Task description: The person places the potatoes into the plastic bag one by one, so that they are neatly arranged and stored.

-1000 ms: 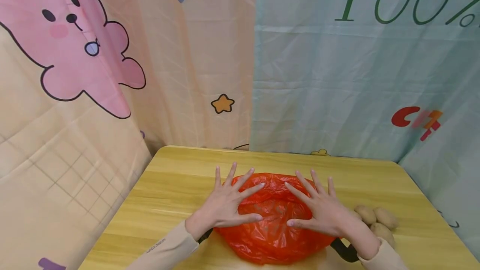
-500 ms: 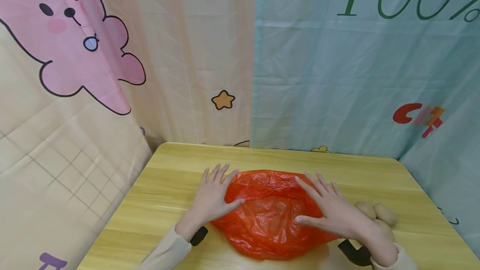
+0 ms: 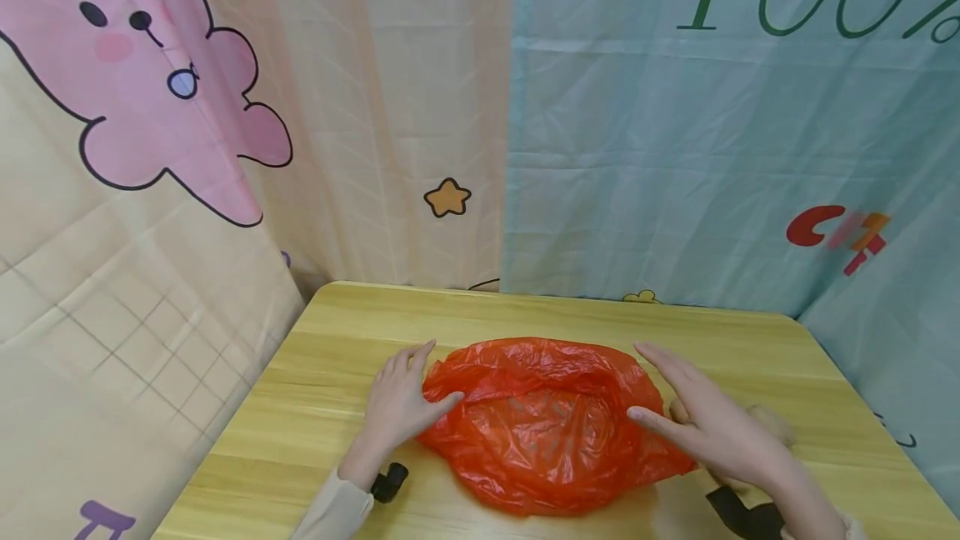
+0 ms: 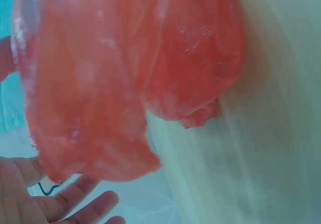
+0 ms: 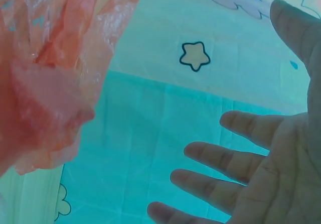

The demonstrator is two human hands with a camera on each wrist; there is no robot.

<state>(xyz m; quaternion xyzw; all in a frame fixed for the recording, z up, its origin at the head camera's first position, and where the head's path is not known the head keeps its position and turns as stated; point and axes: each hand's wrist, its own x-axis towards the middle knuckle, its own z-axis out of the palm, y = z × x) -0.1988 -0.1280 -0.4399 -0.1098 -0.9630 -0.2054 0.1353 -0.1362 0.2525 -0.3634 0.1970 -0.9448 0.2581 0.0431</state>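
Note:
A red plastic bag (image 3: 540,440) stands on the table in the head view, its mouth spread wide and facing up. My left hand (image 3: 399,398) is at the bag's left side, thumb reaching over the rim and fingers extended. In the left wrist view the bag's side (image 4: 90,93) hangs close to that hand's spread fingers. To the right of the bag, my right hand (image 3: 712,423) has its thumb and fingers straight and apart, holding nothing. The right wrist view shows a gap between those fingers (image 5: 225,158) and the bag (image 5: 60,83).
Several potatoes (image 3: 771,423) lie on the wooden table (image 3: 300,423) at the right, partly behind my right hand. Black wrist mounts (image 3: 390,482) sit under both wrists. Printed curtains (image 3: 390,107) hang behind and along the sides of the table.
Both hands have moved apart from over the bag's mouth, the left to the left and the right to the right. The bag stays in place, its opening now more visible.

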